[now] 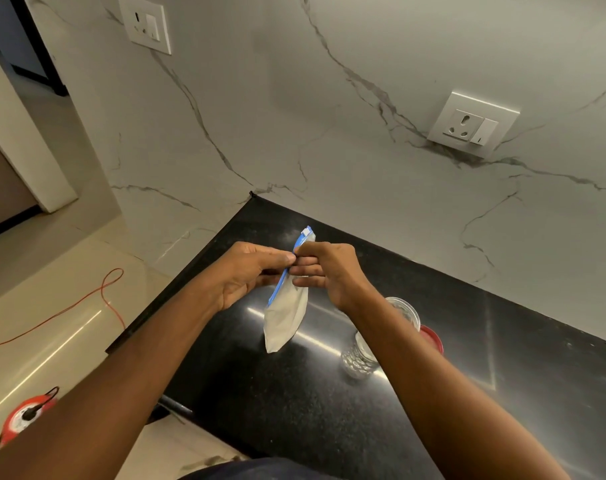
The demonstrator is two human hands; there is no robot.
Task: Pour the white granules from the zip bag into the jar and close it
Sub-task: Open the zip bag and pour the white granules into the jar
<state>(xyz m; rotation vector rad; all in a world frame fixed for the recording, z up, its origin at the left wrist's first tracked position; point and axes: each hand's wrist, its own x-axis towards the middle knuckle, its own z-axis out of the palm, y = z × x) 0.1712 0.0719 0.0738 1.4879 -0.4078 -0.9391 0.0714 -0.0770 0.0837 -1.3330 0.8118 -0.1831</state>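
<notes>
From the head view, much is hidden from us. The right forearm crosses in front of the jar (362,358), so we see only its clear, ribbed glass body below the arm and part of its open round rim above it. Behind the same forearm a red round object (432,338) shows only as a curved edge, and we cannot tell what it is. The fingertips of both hands meet over the bag's top, so the exact point of contact is covered.

The zip bag (291,306) hangs in the air above the black table (294,417), to the left of the jar and apart from it. It is thin, soft plastic with a blue zip strip (283,282) along its edge and a small white slider (306,232) at the upper end. The white granules (282,332) bulge its lower part into a rounded pouch.

The left hand (242,275) has its grip pressed on the strip, thumb and forefinger pinching it. The right hand (324,271) pinches the same edge from the other side, its fingers curled in a stack.

The table is polished, speckled dark stone with bright streaks of reflected light. Behind it rises a grey-veined marble wall (329,116) with a white socket plate (473,124). On the glossy floor at left lie an orange cable (69,308) and a red reel (22,420), the latter partly cut off by the left arm.
</notes>
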